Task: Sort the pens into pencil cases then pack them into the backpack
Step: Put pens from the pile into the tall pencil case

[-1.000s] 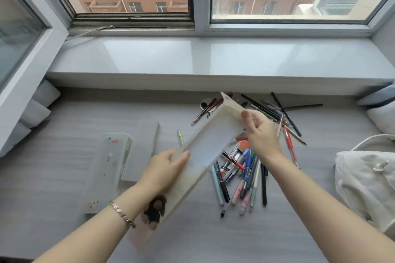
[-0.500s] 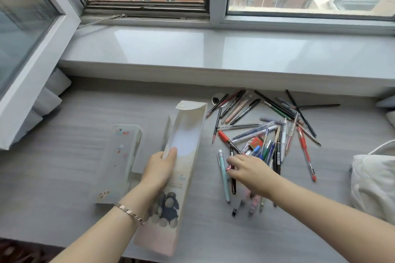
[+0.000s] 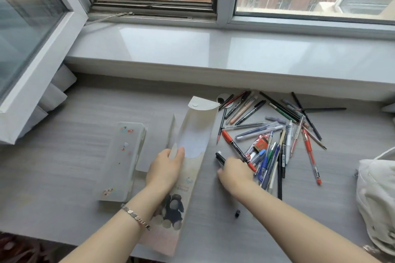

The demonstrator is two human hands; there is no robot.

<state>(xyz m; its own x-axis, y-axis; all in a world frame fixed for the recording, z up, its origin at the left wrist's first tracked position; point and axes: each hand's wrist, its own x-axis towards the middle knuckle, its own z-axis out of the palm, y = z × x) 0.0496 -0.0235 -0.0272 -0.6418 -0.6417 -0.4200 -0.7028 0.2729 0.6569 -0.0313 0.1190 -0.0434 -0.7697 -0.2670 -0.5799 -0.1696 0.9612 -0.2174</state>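
Left hand (image 3: 165, 168), grip on the pencil case (image 3: 199, 128); right hand (image 3: 235, 172), blurred, grip apparently round a half-hidden black pen (image 3: 220, 158).

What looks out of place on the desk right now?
A small black piece, probably a pen cap, lies alone on the desk near the right forearm, apart from the pen pile; it seems separated from its pen.

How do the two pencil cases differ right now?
The frosted case is translucent with small stickers; the printed case is opaque cream with a plush-animal picture. The printed case has its end flap open and the left hand grips its mouth; the frosted case lies untouched. The printed case looks longer. Both lie flat on the desk, left of the pen pile, where the right hand grips a black pen.
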